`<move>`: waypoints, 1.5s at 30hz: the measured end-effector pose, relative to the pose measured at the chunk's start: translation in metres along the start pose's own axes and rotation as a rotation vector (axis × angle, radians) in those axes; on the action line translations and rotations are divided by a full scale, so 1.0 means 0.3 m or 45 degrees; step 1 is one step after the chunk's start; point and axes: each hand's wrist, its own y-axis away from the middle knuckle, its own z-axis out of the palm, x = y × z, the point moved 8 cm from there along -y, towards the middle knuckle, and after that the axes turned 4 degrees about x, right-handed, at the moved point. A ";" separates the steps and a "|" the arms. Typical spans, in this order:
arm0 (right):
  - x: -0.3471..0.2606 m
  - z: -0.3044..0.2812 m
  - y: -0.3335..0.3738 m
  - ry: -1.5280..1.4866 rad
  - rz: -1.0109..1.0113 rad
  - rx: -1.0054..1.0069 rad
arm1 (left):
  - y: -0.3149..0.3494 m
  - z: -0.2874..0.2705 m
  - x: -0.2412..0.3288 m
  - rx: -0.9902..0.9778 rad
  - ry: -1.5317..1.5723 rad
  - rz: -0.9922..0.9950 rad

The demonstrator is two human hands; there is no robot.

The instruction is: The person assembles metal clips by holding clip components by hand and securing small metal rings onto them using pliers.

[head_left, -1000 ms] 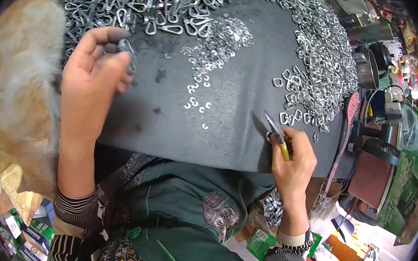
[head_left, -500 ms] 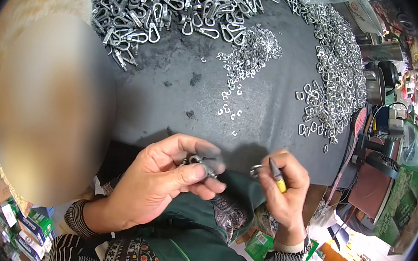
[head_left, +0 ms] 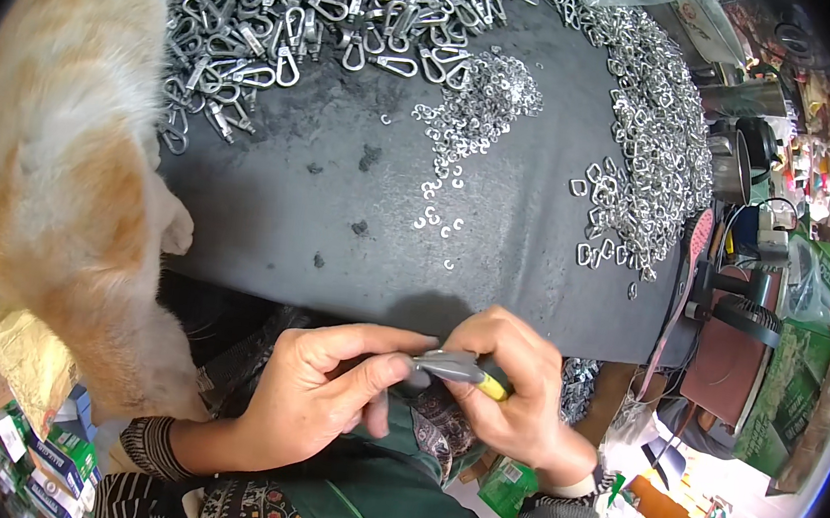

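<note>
My right hand is closed around a pair of pliers with dark grey jaws and a yellow grip. The jaws point left and meet the fingertips of my left hand. That hand is closed in a pinch at the jaw tips; the metal snap hook seen there half a second ago is almost wholly hidden by the fingers. Both hands are just off the near edge of the dark table. Beyond them lie small open C-shaped rings, heaped at the back and scattered toward me.
Metal snap hooks are piled at the far left, with squarish metal links along the right. An orange and white cat stretches along the left side, one paw at the table edge. A pink brush and small black fan stand right.
My hands have come together lower down, and the pliers have swung left to my left fingertips. The link by my right fingers is now out of sight. The view has shifted slightly.
</note>
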 end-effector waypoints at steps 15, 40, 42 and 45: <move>0.017 -0.130 -0.167 1.316 -0.698 -0.256 | 0.004 0.050 -0.072 -0.273 0.174 -0.175; -0.116 -0.119 -0.083 1.010 -0.682 -0.261 | -0.024 -0.012 -0.015 -0.091 0.236 -0.220; -0.117 -0.119 -0.078 0.914 -0.687 -0.221 | -0.024 -0.004 -0.009 -0.130 0.190 -0.185; -0.104 -0.123 -0.064 0.865 -0.672 -0.201 | -0.030 0.010 -0.014 -0.170 0.290 -0.151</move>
